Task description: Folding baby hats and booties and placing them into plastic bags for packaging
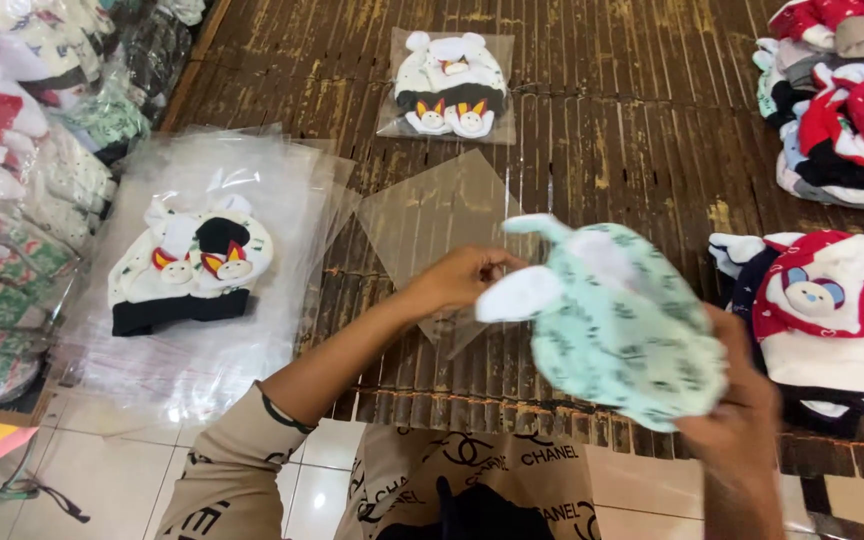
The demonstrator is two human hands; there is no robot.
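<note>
Mint baby hat held up between both hands over the slat mat

Left hand pinches its white ear, right hand grips the rim below; a loose pinch could let the hat flop onto the clear bag just beyond the left hand, creasing it. A bagged hat lies farther off, a hat stack crowds the right hand

Slatted bamboo mat carries clear bags, bagged hats.
</note>
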